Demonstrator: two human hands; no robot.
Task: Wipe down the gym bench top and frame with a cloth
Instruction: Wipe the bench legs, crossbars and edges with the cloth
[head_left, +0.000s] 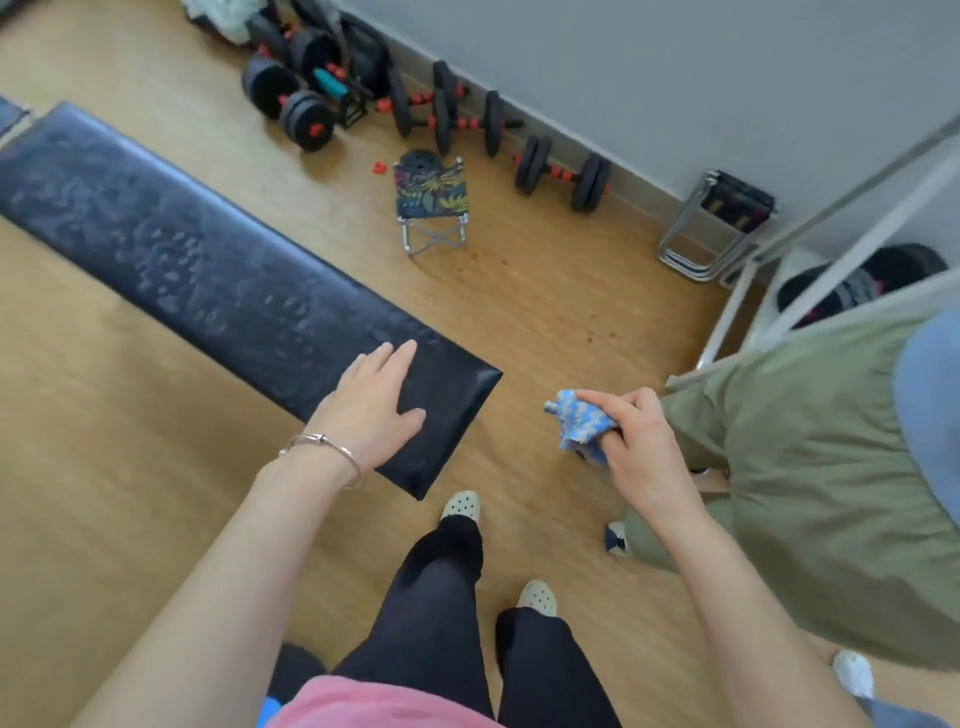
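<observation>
Cloth (582, 423): one, blue and white, soft and light, currently wadded into a ball. The right hand (641, 447) has it pinched between thumb and curled fingers, in the air off the near end of the bench, not touching it. A wad gives a small contact patch, so I'd open it out flat under the palm before wiping.

Bench (208, 249): one, with a long black padded top running diagonally from far left to the near end. The surface looks like smooth vinyl, probably slick, with pale smudges over most of it. Likely heavy enough not to shift under wiping pressure. The padding will give a little, so firm strokes should be fine. The frame is hidden under the pad, so I can't tell its shape or where to reach it.

Left hand (374, 410): flat, fingers straight and together, palm down on the near end of the pad. It holds nothing and reads as a brace. One bracelet (322, 441) on that wrist.

Other counts:
- Dumbbells (563, 174) along the wall: at least four. The far pile is too cluttered to count exactly.
- Stools: two, one open with a patterned seat (431, 200) and one folded (719, 223) against the wall.
- Second person: one, in olive trousers (810, 467), close by on the right. Could get in the way of the reach.
</observation>
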